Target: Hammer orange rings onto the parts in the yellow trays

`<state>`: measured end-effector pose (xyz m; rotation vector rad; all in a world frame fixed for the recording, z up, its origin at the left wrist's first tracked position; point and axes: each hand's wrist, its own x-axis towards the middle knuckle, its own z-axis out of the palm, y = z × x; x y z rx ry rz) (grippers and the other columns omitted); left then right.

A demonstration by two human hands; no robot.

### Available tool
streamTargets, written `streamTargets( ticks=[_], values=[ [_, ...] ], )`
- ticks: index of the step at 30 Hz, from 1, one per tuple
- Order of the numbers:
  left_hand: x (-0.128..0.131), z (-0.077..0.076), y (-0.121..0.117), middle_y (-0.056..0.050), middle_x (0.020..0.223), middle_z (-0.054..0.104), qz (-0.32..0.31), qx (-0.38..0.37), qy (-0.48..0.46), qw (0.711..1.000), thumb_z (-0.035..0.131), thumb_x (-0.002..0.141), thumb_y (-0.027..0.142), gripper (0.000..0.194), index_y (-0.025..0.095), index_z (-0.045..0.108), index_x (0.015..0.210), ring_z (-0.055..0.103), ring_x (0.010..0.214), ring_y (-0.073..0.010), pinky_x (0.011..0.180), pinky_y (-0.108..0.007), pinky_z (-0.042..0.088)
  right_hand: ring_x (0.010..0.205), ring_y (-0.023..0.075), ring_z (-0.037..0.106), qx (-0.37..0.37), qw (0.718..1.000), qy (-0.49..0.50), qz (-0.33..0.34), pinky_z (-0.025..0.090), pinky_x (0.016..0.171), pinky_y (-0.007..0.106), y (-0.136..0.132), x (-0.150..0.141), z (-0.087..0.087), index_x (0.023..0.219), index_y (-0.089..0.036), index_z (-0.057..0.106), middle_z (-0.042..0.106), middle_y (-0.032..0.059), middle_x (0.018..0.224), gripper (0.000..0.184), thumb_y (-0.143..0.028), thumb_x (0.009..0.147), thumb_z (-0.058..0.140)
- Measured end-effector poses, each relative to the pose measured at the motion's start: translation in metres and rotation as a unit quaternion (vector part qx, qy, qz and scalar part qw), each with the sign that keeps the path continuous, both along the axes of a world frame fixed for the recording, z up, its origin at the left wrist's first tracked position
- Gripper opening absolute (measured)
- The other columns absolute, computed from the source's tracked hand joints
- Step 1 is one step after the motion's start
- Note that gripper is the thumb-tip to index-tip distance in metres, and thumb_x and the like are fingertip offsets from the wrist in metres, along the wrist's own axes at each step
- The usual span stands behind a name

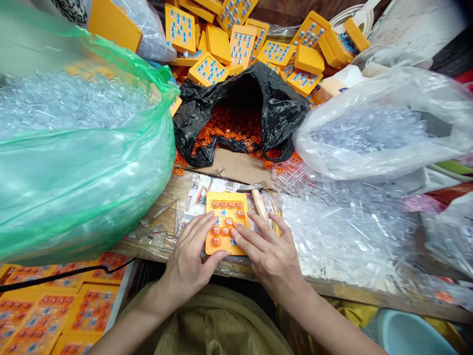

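A yellow plastic panel (pixel 210 198) lies on the bench in front of me, with several clear orange caps (pixel 223 204) set in its face and some small blue-and-white parts (pixel 223 213) uncovered. My left hand (pixel 190 254) steadies the panel, fingers along its left side and thumb at its lower edge. The fingers of my right hand (pixel 271 251) are spread over the panel's right side. A fingertip of that hand touches the panel by an orange cap near the middle. The fingers hide part of the panel's right side.
Behind the panel, a black bag (pixel 284 98) gapes with loose orange caps (pixel 236 123). A hammer (pixel 260 204) lies beside the panel. Bags of clear plastic parts stand left (pixel 84 182) and right (pixel 343 167). Yellow panels (pixel 218 44) pile up behind; capped panels (pixel 44 315) sit lower left.
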<state>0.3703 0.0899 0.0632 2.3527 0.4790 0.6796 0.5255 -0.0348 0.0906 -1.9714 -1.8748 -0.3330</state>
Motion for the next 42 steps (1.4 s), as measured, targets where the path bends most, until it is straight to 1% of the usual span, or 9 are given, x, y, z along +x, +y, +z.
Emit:
streamTargets(
  ticks=[3,7,9,13,17,26,34,39,42],
  values=[
    [0.001,0.001,0.000,-0.017,0.130,0.059,0.001,0.012,-0.018,1.000,0.063,0.085,0.029,0.046,0.012,0.052,0.127,0.051,0.122,-0.0268,0.103,-0.045,0.045,0.114,0.0317,0.058,-0.001,1.000,0.009,-0.004,0.029,0.103,0.052,-0.001,0.001,-0.002,0.104,-0.018,0.070,0.075,-0.0014,0.107,0.038,0.002,0.083,0.046],
    [0.012,0.010,-0.001,-0.017,0.129,0.059,0.014,0.071,-0.040,0.997,0.060,0.087,0.020,0.020,0.016,0.069,0.104,0.045,0.125,-0.0314,0.100,-0.052,0.043,0.116,0.0333,0.058,0.008,0.999,0.045,-0.020,0.039,0.094,0.056,-0.001,0.003,-0.008,0.103,-0.022,0.072,0.070,0.0070,0.118,0.044,0.004,0.081,0.043],
    [0.021,0.017,0.001,-0.015,0.129,0.060,0.005,0.099,-0.020,0.995,0.059,0.087,0.017,0.018,0.019,0.072,0.099,0.042,0.127,-0.0340,0.099,-0.056,0.041,0.119,0.0321,0.056,0.033,0.994,0.095,-0.035,0.043,0.093,0.057,-0.002,0.003,-0.012,0.103,-0.024,0.072,0.067,0.0095,0.122,0.045,0.003,0.083,0.042],
    [0.036,0.031,0.006,-0.012,0.127,0.062,-0.033,0.128,0.036,0.991,0.059,0.086,0.018,0.016,0.021,0.074,0.090,0.042,0.126,-0.0378,0.097,-0.060,0.037,0.119,0.0219,0.057,0.077,0.978,0.181,-0.071,0.049,0.095,0.044,-0.007,0.003,-0.016,0.111,-0.019,0.068,0.065,0.0136,0.124,0.040,-0.001,0.089,0.040],
    [0.043,0.040,0.009,-0.012,0.124,0.065,-0.064,0.181,0.073,0.979,0.063,0.083,0.021,0.012,0.020,0.075,0.081,0.045,0.124,-0.0399,0.094,-0.059,0.035,0.115,0.0181,0.060,0.105,0.941,0.284,-0.152,0.051,0.096,0.035,-0.016,0.000,-0.014,0.112,-0.013,0.067,0.064,0.0163,0.122,0.031,-0.007,0.092,0.045],
    [0.047,0.041,0.013,-0.008,0.120,0.068,-0.134,0.334,0.083,0.929,0.052,0.079,0.009,0.019,0.017,0.068,0.084,0.049,0.124,-0.0317,0.099,-0.052,0.026,0.129,0.0317,0.047,-0.002,0.949,0.253,-0.186,0.045,0.101,0.053,-0.029,-0.005,-0.019,0.133,-0.005,0.052,0.049,0.0253,0.138,0.043,-0.010,0.090,0.044],
    [0.048,0.034,0.018,-0.009,0.119,0.068,-0.163,0.341,0.103,0.920,0.048,0.081,0.006,0.022,0.017,0.066,0.088,0.048,0.127,-0.0317,0.102,-0.053,0.024,0.131,0.0291,0.046,0.026,0.944,0.266,-0.195,0.045,0.103,0.050,-0.030,-0.005,-0.029,0.138,-0.013,0.045,0.048,0.0218,0.138,0.051,-0.003,0.089,0.038],
    [0.045,0.035,0.013,-0.008,0.121,0.068,-0.122,0.298,0.091,0.942,0.050,0.089,0.013,0.020,0.020,0.068,0.091,0.048,0.126,-0.0335,0.099,-0.054,0.028,0.132,0.0293,0.043,0.033,0.950,0.249,-0.183,0.046,0.101,0.051,-0.031,-0.006,-0.024,0.138,-0.014,0.045,0.045,0.0212,0.141,0.053,-0.001,0.088,0.038],
    [0.037,0.036,0.013,-0.009,0.127,0.064,-0.087,0.234,0.080,0.965,0.047,0.092,0.015,0.027,0.022,0.063,0.112,0.048,0.126,-0.0303,0.097,-0.050,0.035,0.130,0.0324,0.043,0.007,0.971,0.178,-0.162,0.048,0.097,0.053,-0.028,-0.009,-0.013,0.131,-0.015,0.054,0.047,0.0172,0.143,0.053,0.002,0.084,0.037]
  ],
)
